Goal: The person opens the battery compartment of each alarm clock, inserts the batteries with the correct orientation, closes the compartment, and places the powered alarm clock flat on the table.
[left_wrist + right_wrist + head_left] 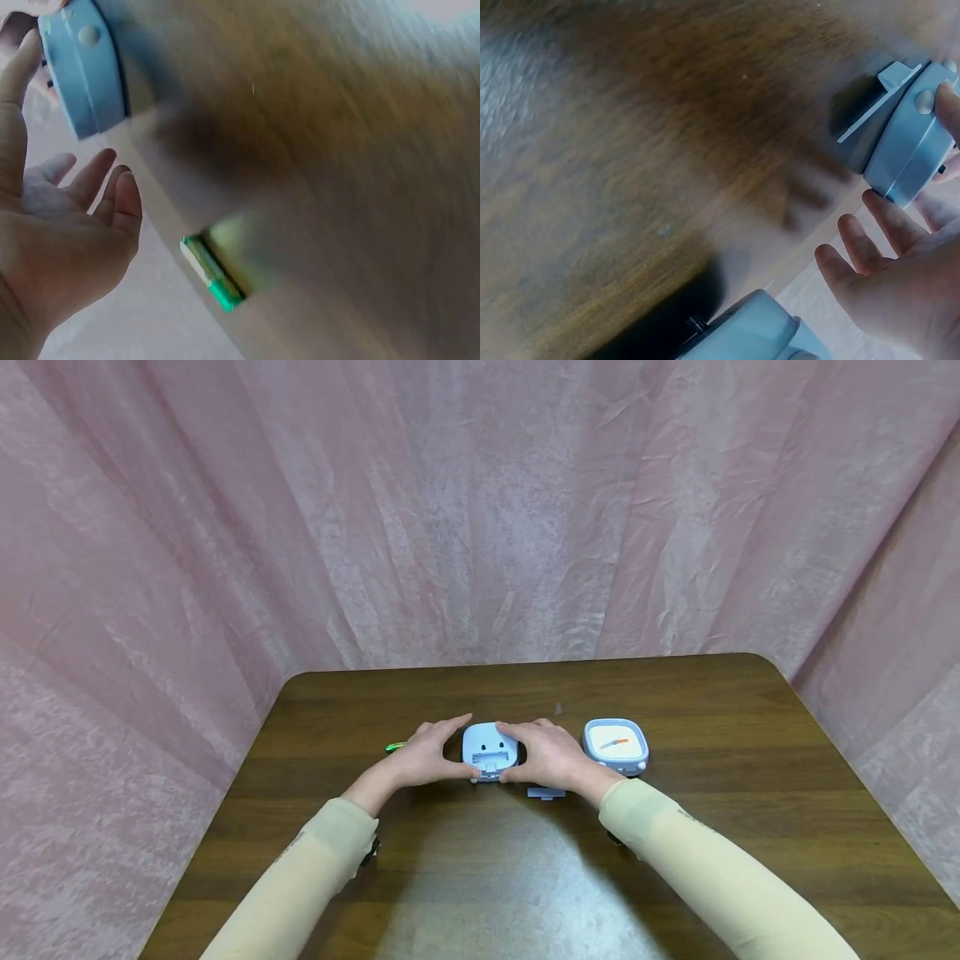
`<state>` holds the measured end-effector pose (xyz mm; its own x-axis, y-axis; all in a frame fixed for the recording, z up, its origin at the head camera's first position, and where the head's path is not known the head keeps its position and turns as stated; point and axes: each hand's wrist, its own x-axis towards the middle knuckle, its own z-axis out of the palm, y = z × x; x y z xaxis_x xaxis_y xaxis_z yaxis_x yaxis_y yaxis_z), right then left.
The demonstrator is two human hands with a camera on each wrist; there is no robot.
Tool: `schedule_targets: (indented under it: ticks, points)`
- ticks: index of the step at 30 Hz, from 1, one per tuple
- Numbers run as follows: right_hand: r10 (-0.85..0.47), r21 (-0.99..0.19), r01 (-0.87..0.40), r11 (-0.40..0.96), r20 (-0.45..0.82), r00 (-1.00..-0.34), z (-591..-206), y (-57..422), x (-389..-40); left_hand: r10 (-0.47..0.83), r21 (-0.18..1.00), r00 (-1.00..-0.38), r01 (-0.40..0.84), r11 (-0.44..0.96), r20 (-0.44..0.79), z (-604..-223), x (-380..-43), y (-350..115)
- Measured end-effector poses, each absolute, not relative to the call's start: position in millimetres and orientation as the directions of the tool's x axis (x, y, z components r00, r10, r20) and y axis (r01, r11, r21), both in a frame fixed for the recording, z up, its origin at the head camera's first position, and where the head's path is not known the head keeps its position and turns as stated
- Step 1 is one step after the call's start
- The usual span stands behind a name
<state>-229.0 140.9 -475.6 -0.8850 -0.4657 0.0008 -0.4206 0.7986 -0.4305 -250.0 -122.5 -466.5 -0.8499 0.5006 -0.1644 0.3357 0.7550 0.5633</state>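
Note:
A small light-blue clock (490, 745) is between the two hands, its back facing up and its battery compartment uncovered. My left hand (424, 757) holds its left side with thumb and index finger. In the left wrist view the thumb touches the clock casing (84, 71), while the other fingers stretch away from it. From the right, my right hand (552, 755) grips the same clock, thumb at the near edge and index finger at the far edge. A blue battery cover (546, 793) lies near the right hand. Left of the clock is a green battery (395, 747).
A second light-blue clock (616, 746), with a white face and an orange hand, sits to the right of the right hand. Everything stands on a brown wooden table (697, 710). A pink curtain (480, 510) hangs behind the table's far edge.

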Motion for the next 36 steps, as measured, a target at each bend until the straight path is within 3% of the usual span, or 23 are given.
schedule_targets:
  ticks: [4, 11, 19, 28, 36]
  points:
    - [-0.464, -0.435, -0.417, 0.798, 0.0, -0.886, -476, 140, -229, 0.487, 0.588, -0.87, 0.356, 0.726, -0.074, -456, -253, -135]
    - [-0.462, -0.437, -0.415, 0.798, 0.0, -0.887, -476, 141, -229, 0.426, 0.533, -0.904, 0.374, 0.759, 0.028, -441, -259, -162]
    - [-0.459, -0.442, -0.41, 0.798, -0.005, -0.888, -474, 142, -227, 0.386, 0.459, -0.922, 0.35, 0.816, 0.017, -434, -260, -184]
    - [-0.462, -0.442, -0.411, 0.797, -0.01, -0.887, -476, 142, -227, 0.411, 0.216, -0.911, 0.406, 0.888, 0.024, -445, -264, -197]
    - [-0.463, -0.445, -0.411, 0.796, -0.01, -0.886, -477, 142, -228, 0.416, 0.15, -0.91, 0.411, 0.899, 0.0, -461, -267, -198]
